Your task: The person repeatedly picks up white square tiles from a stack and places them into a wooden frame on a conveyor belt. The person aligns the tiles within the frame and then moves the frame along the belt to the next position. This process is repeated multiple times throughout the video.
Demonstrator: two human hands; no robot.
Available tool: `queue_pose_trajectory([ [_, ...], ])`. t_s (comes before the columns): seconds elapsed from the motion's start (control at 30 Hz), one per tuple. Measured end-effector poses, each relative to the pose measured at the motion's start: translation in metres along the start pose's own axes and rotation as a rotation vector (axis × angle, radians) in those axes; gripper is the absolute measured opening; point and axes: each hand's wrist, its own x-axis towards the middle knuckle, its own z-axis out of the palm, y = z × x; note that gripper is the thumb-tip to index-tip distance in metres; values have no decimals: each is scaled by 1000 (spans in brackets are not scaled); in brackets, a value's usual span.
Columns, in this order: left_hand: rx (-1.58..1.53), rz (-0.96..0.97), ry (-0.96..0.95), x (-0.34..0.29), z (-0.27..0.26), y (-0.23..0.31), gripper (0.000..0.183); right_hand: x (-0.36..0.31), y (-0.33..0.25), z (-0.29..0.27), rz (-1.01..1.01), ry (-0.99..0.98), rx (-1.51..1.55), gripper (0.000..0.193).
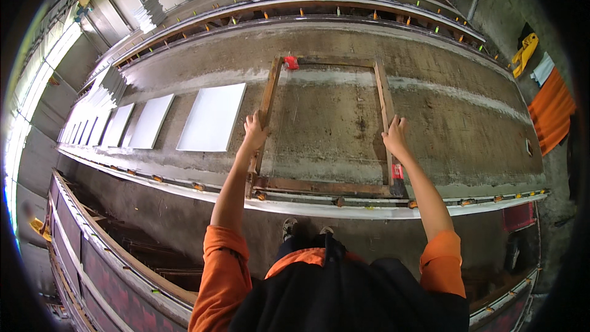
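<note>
My left hand (254, 131) is closed round the left rail of a rectangular wooden frame (322, 187). On the opposite rail my right hand (395, 138) grips at about the same height. The frame is worn and brown, with red tape (291, 63) at its far left corner and a red patch (397, 172) near the lower right one. Through it the stained tabletop shows; I cannot tell whether a mesh is stretched across. A white sheet (212, 117) lies flat just left of the frame, and several more run in a row farther left.
The long table (455, 141) has a white near rail (362, 212) with small orange-brown stops. Behind it run more rails with green and orange pegs. Stacked white sheets (106, 91) stand far left. Orange cloth (551, 110) hangs at the right. Another long table (117, 252) is at lower left.
</note>
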Motion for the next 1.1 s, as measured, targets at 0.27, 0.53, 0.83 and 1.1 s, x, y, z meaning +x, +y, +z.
queue_pose_trajectory([
  [0.27,96,136,32,-31,-9,22,75,-8,-2,0,-38,26,-42,69],
  [0.53,-38,71,10,-35,-26,48,85,-19,-7,-13,-24,95,-313,68],
  [0.83,-1005,-69,522,-134,-173,-35,38,-134,-304,11,-612,103,657,23],
  [1.1,-578,-638,1290,-343,-192,-208,23,-312,-467,248,-1162,-832,739,15],
])
